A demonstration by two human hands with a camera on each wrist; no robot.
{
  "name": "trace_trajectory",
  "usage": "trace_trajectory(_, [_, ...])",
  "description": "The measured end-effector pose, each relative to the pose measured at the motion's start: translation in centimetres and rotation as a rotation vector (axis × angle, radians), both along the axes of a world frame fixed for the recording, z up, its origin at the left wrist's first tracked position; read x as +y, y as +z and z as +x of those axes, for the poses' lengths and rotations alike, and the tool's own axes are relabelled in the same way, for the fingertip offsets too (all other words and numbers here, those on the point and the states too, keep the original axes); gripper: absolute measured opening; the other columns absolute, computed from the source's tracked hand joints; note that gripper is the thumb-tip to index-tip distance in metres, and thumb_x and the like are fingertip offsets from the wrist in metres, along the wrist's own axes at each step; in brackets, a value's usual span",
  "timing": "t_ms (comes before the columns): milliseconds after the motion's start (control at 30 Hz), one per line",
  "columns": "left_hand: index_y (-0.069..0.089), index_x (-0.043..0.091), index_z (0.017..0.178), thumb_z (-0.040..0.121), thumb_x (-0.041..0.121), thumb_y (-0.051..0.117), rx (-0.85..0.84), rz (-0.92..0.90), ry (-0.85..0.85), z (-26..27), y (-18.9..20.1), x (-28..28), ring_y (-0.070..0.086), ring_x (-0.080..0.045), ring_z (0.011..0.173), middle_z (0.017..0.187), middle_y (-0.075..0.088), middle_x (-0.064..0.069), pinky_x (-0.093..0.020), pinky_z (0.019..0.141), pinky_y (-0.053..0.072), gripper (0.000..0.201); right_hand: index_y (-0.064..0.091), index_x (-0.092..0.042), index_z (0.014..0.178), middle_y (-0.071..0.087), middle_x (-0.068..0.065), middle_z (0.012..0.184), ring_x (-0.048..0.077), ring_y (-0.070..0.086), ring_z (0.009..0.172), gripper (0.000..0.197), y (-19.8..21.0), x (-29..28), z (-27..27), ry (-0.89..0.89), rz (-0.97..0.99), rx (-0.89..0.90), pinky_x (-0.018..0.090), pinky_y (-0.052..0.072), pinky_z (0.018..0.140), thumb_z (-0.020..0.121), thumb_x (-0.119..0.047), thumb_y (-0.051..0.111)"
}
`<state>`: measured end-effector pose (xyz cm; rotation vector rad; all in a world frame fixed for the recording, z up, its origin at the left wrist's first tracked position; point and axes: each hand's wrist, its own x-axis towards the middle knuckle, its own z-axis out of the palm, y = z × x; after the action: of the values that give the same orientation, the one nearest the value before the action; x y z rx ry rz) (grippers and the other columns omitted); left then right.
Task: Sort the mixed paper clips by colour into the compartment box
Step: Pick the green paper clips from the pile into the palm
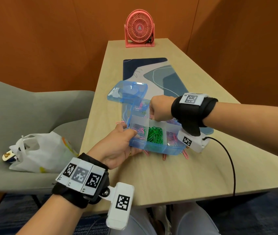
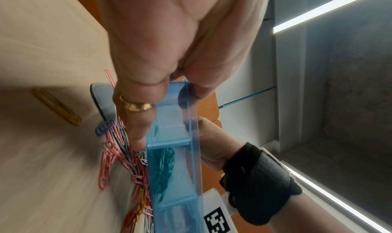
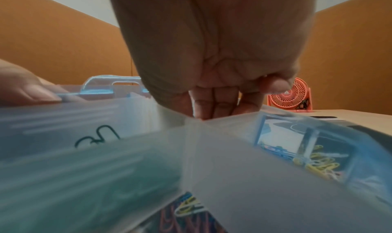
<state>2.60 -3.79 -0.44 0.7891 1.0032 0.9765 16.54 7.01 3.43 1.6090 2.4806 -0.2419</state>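
The left hand has a firm grip on the box, lifting its corner off the bench. The right hand is curled into a compartment, probably for access; whether it holds clips I cannot tell.

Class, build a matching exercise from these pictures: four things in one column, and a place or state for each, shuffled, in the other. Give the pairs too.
Things:
1. fan
2. green paper clips
3. white plastic bag
4. compartment box

Places or states:
A. on the grey chair
B. gripped at its corner by the left hand
C. far end of the table
D. middle front compartment

Pairs: 1-C, 2-D, 3-A, 4-B
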Motion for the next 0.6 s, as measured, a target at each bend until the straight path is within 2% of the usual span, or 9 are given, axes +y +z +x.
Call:
trace_trajectory(167, [0.033, 0.008, 0.122, 0.093, -0.006, 0.035, -0.004, -0.002, 0.033, -0.1, 0.1, 0.0, 0.070, -0.032, 0.081, 0.113, 0.062, -0.020, -0.034, 0.057, 0.057, 0.033, 0.069, -0.006, 0.103, 0.069, 0.011, 0.107, 0.023, 0.061, 0.090, 0.021, 0.0, 0.1, -0.2, 0.014, 0.030, 0.002, 0.026, 0.040, 0.068, 0.088, -0.014, 0.056])
trace_trajectory(233, [0.034, 0.009, 0.120, 0.092, -0.007, 0.035, -0.004, 0.011, 0.030, -0.1, 0.2, -0.1, 0.070, -0.032, 0.078, 0.109, 0.063, -0.019, -0.033, 0.055, 0.056, 0.032, 0.069, -0.007, 0.102, 0.069, 0.009, 0.102, 0.022, 0.059, 0.086, 0.021, -0.1, 0.1, -0.3, 0.013, 0.036, -0.002, 0.026, 0.038, 0.066, 0.089, -0.017, 0.056])
trace_trajectory(333, [0.034, 0.009, 0.112, 0.093, -0.007, 0.033, 0.002, 0.039, 0.023, -0.1, 0.2, -0.3, 0.070, -0.027, 0.068, 0.076, 0.069, -0.005, -0.030, 0.051, 0.054, 0.025, 0.068, -0.006, 0.096, 0.060, 0.006, 0.086, 0.021, 0.050, 0.078, 0.019, 0.0, 0.1, -0.3, 0.027, 0.011, -0.039, 0.021, 0.031, 0.053, 0.091, -0.018, 0.055])
trace_trajectory(400, [0.034, 0.009, 0.111, 0.094, -0.006, 0.033, 0.005, 0.053, 0.026, -0.1, 0.1, -0.4, 0.070, -0.025, 0.065, 0.063, 0.067, 0.001, -0.030, 0.050, 0.054, 0.023, 0.061, -0.008, 0.081, 0.052, 0.005, 0.077, 0.021, 0.046, 0.075, 0.016, 0.0, 0.0, -0.4, 0.035, 0.001, -0.059, 0.020, 0.028, 0.050, 0.092, -0.016, 0.052])
trace_trajectory(500, [0.033, 0.010, 0.113, 0.093, -0.006, 0.034, 0.000, 0.034, 0.022, -0.2, -0.1, -0.2, 0.070, -0.029, 0.069, 0.071, 0.070, -0.002, -0.030, 0.051, 0.055, 0.025, 0.048, -0.012, 0.065, 0.043, 0.002, 0.064, 0.022, 0.043, 0.071, 0.026, 0.3, -0.3, -0.3, 0.032, 0.005, -0.074, 0.020, 0.028, 0.050, 0.091, -0.015, 0.051])
trace_trajectory(600, [0.037, 0.011, 0.117, 0.091, -0.006, 0.037, 0.033, -0.004, 0.038, -0.5, -0.3, 0.3, 0.070, -0.030, 0.078, 0.094, 0.070, -0.009, -0.031, 0.057, 0.056, 0.031, 0.062, -0.004, 0.075, 0.052, 0.006, 0.069, 0.022, 0.047, 0.069, 0.015, 1.1, -0.3, -0.2, 0.024, 0.024, 0.032, 0.024, 0.037, 0.054, 0.085, -0.012, 0.055])
